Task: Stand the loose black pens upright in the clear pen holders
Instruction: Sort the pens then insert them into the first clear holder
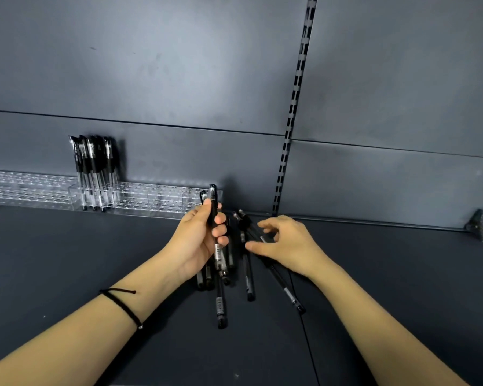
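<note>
— What lies nearest, at the bottom of the frame?

— Two bare forearms, the left one wearing a black cord bracelet. Just past them, at lower centre, the loose black pens lie fanned on the dark shelf, some crossing each other.

— And the hands?

— The left hand, centre frame, has its fingers wrapped round a bundle of pens, caps pointing up. The right hand is beside it, thumb and curled fingers closing over the pile. I can't tell whether it has actually pinched a pen.

— How would they handle?

— Light, stiff and smooth-barrelled, I'd judge, so they're likely to roll or slide. Taking one at mid-barrel or at the grip section looks steadier than taking it by the cap.

— Where do they go?

— Further back, left of centre, into the clear pen holders along the wall. Most holes are vacant. A cluster of standing pens fills one section at the left. A slotted upright runs up the panel behind.
</note>
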Action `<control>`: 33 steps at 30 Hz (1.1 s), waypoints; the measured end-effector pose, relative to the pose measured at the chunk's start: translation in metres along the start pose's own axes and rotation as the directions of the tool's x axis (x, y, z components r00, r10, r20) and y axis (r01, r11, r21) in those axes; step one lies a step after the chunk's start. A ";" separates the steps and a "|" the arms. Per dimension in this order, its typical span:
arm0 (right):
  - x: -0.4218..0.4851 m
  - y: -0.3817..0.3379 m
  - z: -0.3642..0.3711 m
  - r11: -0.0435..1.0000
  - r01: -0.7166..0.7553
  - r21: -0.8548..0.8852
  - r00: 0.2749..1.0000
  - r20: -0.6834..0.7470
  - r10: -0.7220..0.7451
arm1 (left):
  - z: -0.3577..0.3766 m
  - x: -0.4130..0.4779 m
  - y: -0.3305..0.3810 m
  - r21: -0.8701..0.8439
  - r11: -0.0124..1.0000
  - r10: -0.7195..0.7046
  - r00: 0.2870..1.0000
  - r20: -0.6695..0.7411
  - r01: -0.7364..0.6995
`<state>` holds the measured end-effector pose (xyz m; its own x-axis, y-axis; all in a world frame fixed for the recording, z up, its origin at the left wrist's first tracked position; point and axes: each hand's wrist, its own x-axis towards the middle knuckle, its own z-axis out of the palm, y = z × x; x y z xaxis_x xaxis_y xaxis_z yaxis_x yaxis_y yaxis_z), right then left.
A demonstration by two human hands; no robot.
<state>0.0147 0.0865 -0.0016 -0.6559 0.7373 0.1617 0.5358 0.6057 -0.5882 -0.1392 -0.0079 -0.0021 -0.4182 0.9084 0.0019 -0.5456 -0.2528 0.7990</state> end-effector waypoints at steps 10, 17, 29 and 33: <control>0.008 0.013 0.005 0.994 -0.095 -0.057 0.995 -0.019 0.094 | -0.002 0.000 0.003 0.065 0.997 -0.053 0.998 0.038 0.051; 0.004 0.007 -0.007 0.980 -0.166 -0.108 0.984 0.048 0.172 | -0.003 0.002 0.002 0.065 0.996 -0.068 0.997 0.036 0.066; -0.001 -0.001 -0.015 0.968 -0.211 -0.133 0.977 0.008 0.214 | -0.003 0.005 0.000 0.041 0.997 -0.058 0.998 0.011 0.058; -0.001 0.001 -0.016 0.975 -0.221 -0.022 0.975 -0.007 0.221 | -0.005 0.006 0.000 0.028 0.996 -0.084 0.996 0.003 0.084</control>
<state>0.0242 0.0911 0.0105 -0.5174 0.8551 0.0337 0.6790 0.4342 -0.5920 -0.1455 -0.0039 -0.0050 -0.3689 0.9273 -0.0636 -0.5580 -0.1662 0.8130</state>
